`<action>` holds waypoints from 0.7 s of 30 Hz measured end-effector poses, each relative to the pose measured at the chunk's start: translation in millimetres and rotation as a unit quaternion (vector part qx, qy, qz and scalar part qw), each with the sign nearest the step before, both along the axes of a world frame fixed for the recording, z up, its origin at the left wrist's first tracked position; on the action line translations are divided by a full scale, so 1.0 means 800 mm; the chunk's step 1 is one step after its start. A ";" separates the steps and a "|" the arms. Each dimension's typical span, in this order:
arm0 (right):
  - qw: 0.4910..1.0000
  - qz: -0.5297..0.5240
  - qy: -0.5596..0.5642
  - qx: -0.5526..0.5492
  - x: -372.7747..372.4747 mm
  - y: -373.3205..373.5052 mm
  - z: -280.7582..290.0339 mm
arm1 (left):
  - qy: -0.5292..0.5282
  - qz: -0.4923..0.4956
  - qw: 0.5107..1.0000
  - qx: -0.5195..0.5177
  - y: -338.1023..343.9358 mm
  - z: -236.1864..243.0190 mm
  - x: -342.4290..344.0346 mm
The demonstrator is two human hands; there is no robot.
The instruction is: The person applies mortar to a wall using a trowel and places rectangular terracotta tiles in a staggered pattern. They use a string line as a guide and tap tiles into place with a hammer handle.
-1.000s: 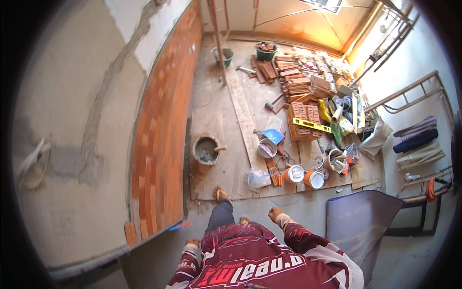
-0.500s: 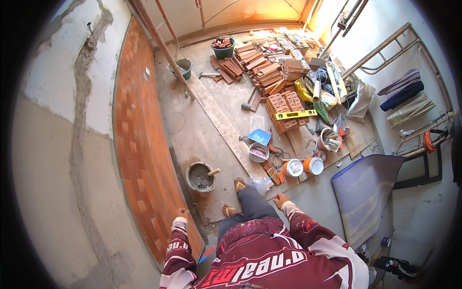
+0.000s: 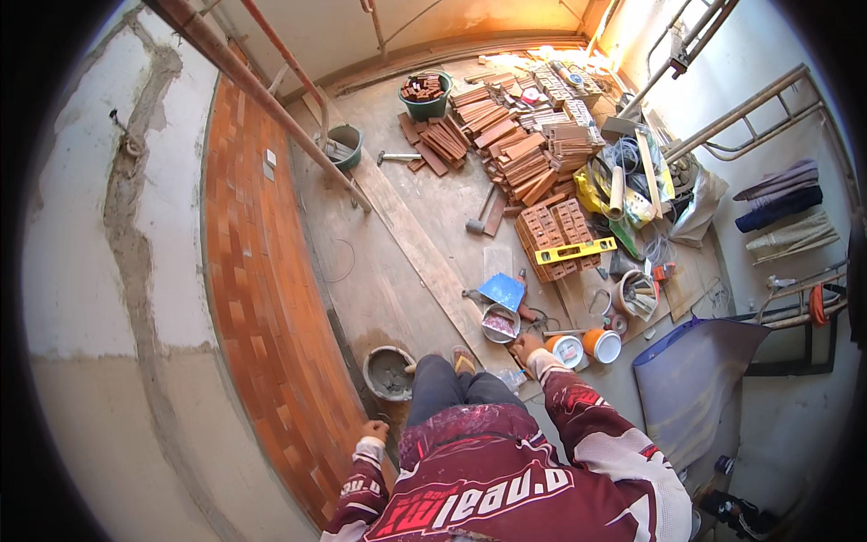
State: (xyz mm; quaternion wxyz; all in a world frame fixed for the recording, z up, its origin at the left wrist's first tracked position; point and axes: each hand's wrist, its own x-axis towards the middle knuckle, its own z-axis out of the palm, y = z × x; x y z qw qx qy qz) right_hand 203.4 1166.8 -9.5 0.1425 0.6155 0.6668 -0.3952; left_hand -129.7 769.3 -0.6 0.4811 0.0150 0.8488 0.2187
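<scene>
My left hand (image 3: 375, 431) hangs low beside the orange brick-tile wall facing (image 3: 257, 325), fingers loosely curled with nothing visible in them. My right hand (image 3: 526, 347) is out ahead, also curled and apparently empty, in front of a bucket with pink-white contents (image 3: 500, 325) and left of a white-lidded orange bucket (image 3: 566, 350). Near my feet sits a mortar bucket (image 3: 389, 372) with a wooden handle poking out. A blue scoop or pan (image 3: 502, 288) lies past the pink bucket.
A long plank (image 3: 406, 239) crosses the floor; scaffold poles (image 3: 298, 135) slant at upper left. Brick-tile stacks (image 3: 515, 154), hollow bricks with a yellow level (image 3: 573, 251), a green bucket (image 3: 424, 110) and bags (image 3: 691, 217) crowd the back right. A purple rolled mat (image 3: 686, 388) leans right, below metal frames (image 3: 750, 126).
I have stepped forward onto the boarded floor beside the mortar bucket, so the room shifts in view. My right hand has moved up toward the buckets; my left stays low by the tiled facing.
</scene>
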 end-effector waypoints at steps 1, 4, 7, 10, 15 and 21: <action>1.000 0.021 0.013 0.011 -0.026 0.023 -0.001 | 0.024 -0.036 0.999 0.018 -0.038 -0.054 -0.008; 0.997 -0.007 0.064 0.037 -0.092 0.088 0.022 | 0.017 -0.120 0.992 -0.027 0.021 -0.038 -0.019; 0.998 -0.029 0.053 0.028 -0.146 0.140 0.027 | -0.017 -0.107 0.994 0.013 0.059 -0.063 -0.067; 0.997 -0.077 0.020 -0.021 -0.165 0.183 0.016 | -0.031 -0.038 0.997 0.055 0.127 -0.082 -0.167; 0.993 -0.102 -0.020 -0.047 -0.189 0.247 -0.038 | 0.048 0.093 0.988 0.111 0.303 0.034 -0.292; 0.998 -0.021 -0.020 -0.056 -0.260 0.375 -0.100 | 0.067 0.094 0.988 0.100 0.389 0.065 -0.328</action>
